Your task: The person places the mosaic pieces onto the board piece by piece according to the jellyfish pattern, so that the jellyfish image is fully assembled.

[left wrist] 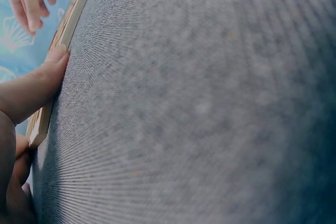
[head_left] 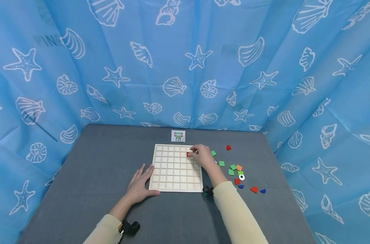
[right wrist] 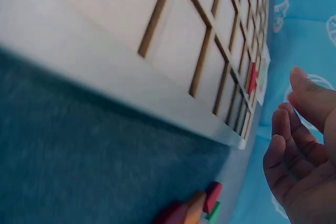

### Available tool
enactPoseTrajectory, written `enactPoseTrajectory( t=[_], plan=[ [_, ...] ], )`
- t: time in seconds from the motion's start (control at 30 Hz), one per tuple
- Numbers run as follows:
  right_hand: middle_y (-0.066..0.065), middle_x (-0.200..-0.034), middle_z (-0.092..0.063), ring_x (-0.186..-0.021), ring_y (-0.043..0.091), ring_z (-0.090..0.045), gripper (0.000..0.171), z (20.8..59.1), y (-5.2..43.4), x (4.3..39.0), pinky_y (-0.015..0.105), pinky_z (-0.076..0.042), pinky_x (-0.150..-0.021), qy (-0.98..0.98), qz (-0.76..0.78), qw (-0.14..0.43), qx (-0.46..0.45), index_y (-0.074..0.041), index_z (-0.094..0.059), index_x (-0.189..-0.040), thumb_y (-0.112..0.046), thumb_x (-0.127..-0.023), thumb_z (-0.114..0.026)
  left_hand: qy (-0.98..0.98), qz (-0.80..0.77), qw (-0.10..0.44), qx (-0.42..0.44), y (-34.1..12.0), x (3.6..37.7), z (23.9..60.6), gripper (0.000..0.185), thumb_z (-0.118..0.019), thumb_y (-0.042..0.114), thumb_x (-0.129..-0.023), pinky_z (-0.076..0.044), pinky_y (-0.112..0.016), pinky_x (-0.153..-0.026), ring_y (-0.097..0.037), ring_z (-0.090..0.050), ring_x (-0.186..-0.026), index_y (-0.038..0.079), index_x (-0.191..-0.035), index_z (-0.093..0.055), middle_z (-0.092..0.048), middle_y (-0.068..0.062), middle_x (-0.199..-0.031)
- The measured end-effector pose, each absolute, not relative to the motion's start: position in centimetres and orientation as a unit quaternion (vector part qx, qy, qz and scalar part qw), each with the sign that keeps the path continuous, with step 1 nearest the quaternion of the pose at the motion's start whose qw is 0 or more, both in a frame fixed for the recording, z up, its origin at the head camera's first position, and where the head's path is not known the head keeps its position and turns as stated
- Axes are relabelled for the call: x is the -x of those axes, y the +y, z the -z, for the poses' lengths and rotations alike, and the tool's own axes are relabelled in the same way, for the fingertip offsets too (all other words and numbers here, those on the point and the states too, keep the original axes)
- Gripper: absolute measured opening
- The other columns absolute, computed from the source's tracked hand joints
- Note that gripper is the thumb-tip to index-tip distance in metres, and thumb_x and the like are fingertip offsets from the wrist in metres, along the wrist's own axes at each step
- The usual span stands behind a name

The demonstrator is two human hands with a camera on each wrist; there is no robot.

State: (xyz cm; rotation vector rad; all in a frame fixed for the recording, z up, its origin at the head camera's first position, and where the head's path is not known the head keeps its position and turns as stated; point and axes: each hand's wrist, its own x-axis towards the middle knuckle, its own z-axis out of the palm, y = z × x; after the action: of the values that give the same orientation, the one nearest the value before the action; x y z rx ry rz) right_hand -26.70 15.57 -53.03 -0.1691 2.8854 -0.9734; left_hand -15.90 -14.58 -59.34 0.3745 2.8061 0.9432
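Observation:
A pale wooden grid board [head_left: 172,168] lies flat on the table. My left hand [head_left: 139,187] steadies its near left corner, thumb along the front edge and straight fingers at the left side; the left wrist view shows the thumb [left wrist: 48,74] against the board's edge. Over the far right part of the grid hovers my right hand [head_left: 202,156], fingertips right beside a red piece [head_left: 188,154] set in a cell. In the right wrist view this hand [right wrist: 304,156] has loosely bent fingers, thumb apart from them, nothing between. There the red piece [right wrist: 252,78] sits in the board.
Beyond the board lies a small printed picture card [head_left: 178,136]. Loose pieces are scattered on the right: green squares [head_left: 222,163], an orange piece [head_left: 239,167], a white ring [head_left: 241,177], red pieces [head_left: 253,189] and blue half-rounds [head_left: 263,191]. A blue shell-print curtain [head_left: 197,101] hangs behind the table.

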Motion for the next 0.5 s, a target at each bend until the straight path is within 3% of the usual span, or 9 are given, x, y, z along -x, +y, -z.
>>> enactPoseTrajectory(
  t=[0.5],
  plan=[
    [0.007,-0.100,-0.070,-0.088,0.021,-0.066,0.031,52.1,18.2,24.7,0.037,-0.059,-0.076,0.951,0.302,-0.023,0.056,-0.005,-0.074,-0.115,-0.022,-0.090,-0.078,0.937,-0.318,0.070,-0.127,-14.6,15.9,59.4,0.118,-0.079,0.069,-0.069,-0.013,-0.061,-0.123,-0.036,-0.008,-0.157,0.015,-0.161,-0.028,-0.025,-0.004,-0.167]
  ],
)
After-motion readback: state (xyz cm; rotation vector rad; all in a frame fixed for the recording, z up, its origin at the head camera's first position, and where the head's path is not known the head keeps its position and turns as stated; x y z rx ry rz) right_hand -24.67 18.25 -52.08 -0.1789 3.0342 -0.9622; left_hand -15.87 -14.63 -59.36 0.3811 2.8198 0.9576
